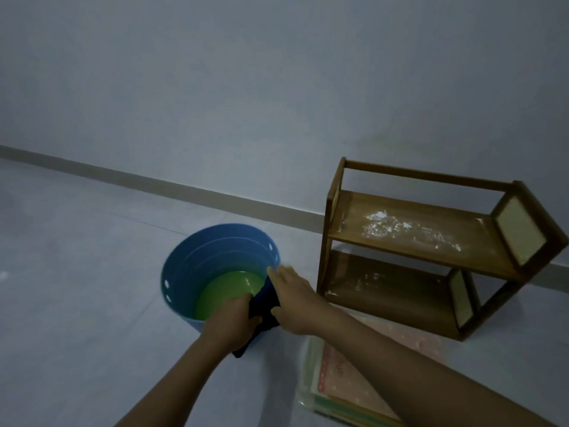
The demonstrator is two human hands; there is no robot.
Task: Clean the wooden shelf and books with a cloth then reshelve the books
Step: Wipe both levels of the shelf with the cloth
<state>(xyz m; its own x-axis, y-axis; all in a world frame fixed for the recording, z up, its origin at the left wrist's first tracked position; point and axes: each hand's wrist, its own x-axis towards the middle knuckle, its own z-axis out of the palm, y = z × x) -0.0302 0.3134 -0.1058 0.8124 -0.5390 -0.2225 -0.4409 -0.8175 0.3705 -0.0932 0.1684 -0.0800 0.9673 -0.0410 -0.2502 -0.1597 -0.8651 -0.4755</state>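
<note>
Head view: both hands point(234, 322) grip dark cloth point(266, 306)

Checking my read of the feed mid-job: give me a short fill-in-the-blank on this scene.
1. Both hands hold a dark cloth over the rim of the blue ____.
2. White powder lies on both boards of the wooden ____.
3. The books lie stacked on the ____, in front of the shelf.

Missing words: bucket; shelf; floor

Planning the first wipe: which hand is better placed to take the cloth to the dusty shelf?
Probably right: the right hand already holds the cloth on the side nearer the shelf.
</note>
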